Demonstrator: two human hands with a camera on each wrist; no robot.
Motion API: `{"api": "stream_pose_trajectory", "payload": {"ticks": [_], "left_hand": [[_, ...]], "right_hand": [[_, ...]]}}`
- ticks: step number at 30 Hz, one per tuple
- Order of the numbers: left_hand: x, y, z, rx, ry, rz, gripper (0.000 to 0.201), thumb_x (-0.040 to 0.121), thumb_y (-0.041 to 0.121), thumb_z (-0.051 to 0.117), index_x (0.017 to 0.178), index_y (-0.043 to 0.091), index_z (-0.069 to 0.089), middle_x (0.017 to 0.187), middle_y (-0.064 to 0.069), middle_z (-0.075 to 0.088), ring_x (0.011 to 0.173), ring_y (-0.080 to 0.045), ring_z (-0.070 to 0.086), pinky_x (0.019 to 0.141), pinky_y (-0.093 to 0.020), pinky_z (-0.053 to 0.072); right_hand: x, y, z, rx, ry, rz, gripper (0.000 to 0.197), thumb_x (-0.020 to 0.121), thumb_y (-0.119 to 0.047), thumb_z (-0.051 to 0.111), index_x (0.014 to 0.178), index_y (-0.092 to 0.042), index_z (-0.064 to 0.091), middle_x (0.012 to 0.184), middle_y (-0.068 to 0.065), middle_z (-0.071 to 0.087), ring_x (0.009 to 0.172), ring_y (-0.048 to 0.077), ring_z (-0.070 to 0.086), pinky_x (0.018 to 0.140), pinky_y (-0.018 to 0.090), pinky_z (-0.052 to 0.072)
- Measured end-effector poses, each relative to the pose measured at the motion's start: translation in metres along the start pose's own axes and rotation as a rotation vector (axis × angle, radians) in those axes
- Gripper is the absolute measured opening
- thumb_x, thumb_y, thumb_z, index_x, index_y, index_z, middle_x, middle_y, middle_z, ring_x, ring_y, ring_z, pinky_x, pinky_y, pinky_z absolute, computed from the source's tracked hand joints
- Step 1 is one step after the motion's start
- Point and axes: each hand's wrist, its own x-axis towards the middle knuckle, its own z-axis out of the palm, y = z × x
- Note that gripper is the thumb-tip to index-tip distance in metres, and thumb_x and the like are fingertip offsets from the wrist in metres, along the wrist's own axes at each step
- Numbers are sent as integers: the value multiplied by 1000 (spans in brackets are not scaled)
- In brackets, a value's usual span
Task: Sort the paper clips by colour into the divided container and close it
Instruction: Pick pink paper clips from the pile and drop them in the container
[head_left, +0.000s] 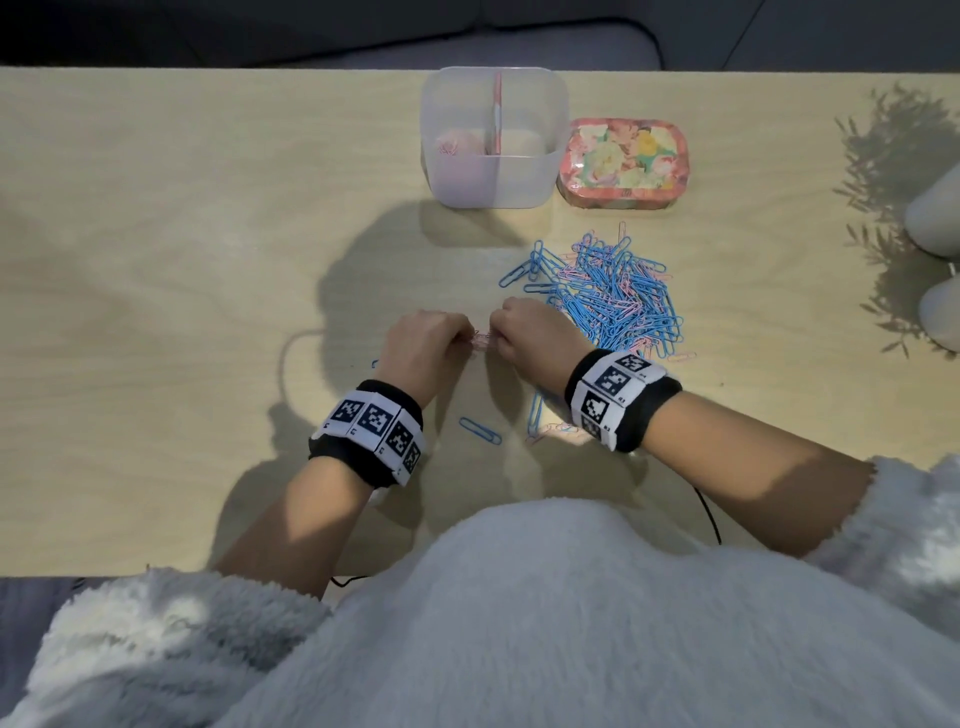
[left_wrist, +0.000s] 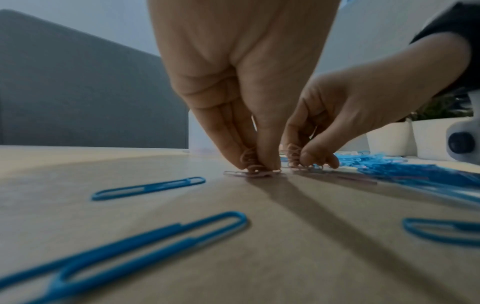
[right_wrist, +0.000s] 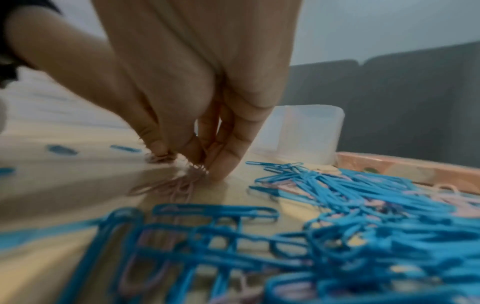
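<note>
A mixed pile of blue and pink paper clips (head_left: 618, 296) lies on the wooden table (head_left: 182, 260). My left hand (head_left: 431, 340) and right hand (head_left: 524, 332) meet fingertip to fingertip left of the pile. Each pinches a small bunch of pink clips (head_left: 480, 340) against the table; the left hand's bunch (left_wrist: 255, 167) and the right hand's bunch (right_wrist: 182, 183) show in the wrist views. The clear divided container (head_left: 493, 137) stands open at the back, with pink clips (head_left: 452, 143) in its left compartment. Its flowered lid (head_left: 623, 163) lies beside it on the right.
Loose blue clips (head_left: 480, 430) lie near my wrists, one pair (head_left: 535, 415) under the right wrist. White pots (head_left: 935, 218) with plants stand at the table's right edge. A dark sofa (head_left: 467, 31) runs behind the table. A black cable (head_left: 709, 512) hangs by my body.
</note>
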Motion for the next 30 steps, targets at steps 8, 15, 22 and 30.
{"api": "stream_pose_trajectory", "payload": {"ticks": [8, 15, 22, 30], "left_hand": [[-4, -5, -7, -207, 88, -119, 17, 82, 21, 65, 96, 13, 69, 96, -7, 72, 93, -24, 62, 76, -26, 40], [10, -1, -26, -319, 135, -102, 14, 81, 16, 68, 93, 11, 71, 90, -5, 73, 76, -11, 60, 71, -17, 40], [59, -4, -79, -321, 250, -56, 14, 78, 15, 70, 90, 10, 72, 89, -6, 73, 78, -16, 65, 78, -22, 48], [137, 7, -114, -223, 345, -48, 18, 72, 13, 71, 89, 5, 69, 64, 5, 56, 72, -16, 53, 73, -25, 46]], "right_hand": [[29, 30, -72, 457, 195, 82, 14, 79, -7, 60, 85, 0, 70, 88, 13, 71, 71, 20, 61, 65, 23, 49], [115, 23, -123, 576, 304, 222, 36, 73, -4, 57, 47, -18, 36, 53, 1, 49, 36, 6, 49, 47, 25, 47], [139, 25, -124, 445, 239, 265, 8, 80, -6, 65, 87, -3, 68, 87, 4, 60, 81, 19, 60, 74, 28, 52], [86, 36, -115, 717, 435, 249, 26, 84, 2, 42, 93, 0, 66, 86, 11, 64, 70, 20, 62, 48, 13, 45]]}}
